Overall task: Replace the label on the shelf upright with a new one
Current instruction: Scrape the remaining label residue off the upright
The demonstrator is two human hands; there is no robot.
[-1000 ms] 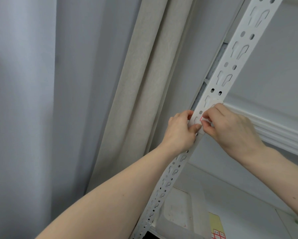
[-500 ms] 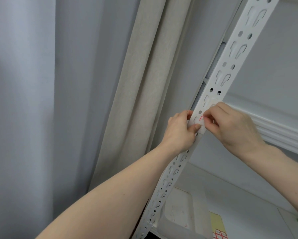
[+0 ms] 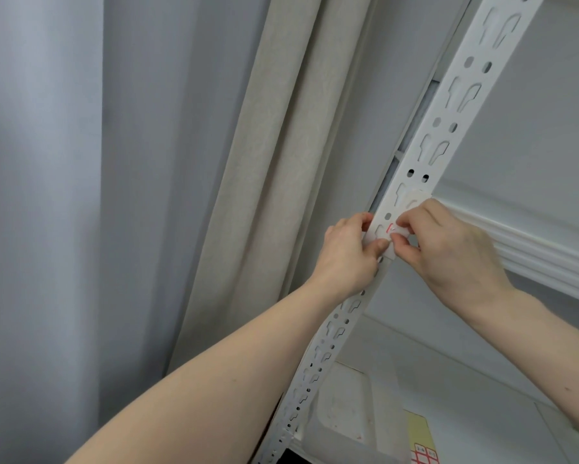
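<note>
A white perforated shelf upright (image 3: pixel 462 95) runs diagonally from the lower middle to the top right. A small white label with a red edge (image 3: pixel 392 230) lies on its face at mid height. My left hand (image 3: pixel 346 254) grips the upright's left edge, thumb pressed on the label's lower part. My right hand (image 3: pixel 448 249) pinches the label's right side between thumb and forefinger. Fingers hide most of the label. Whether it is stuck flat or partly lifted I cannot tell.
Beige curtains (image 3: pixel 264 195) and a grey curtain (image 3: pixel 64 195) hang to the left. A white shelf beam (image 3: pixel 532 256) runs off to the right. Below lie a translucent plastic bin (image 3: pixel 345 410), a yellow sheet (image 3: pixel 418 430) and a sheet of red-bordered stickers (image 3: pixel 425 455).
Both hands stay at the label. My right fingers have shifted slightly along it, now pinching its right side; the camera view drifted a little.
</note>
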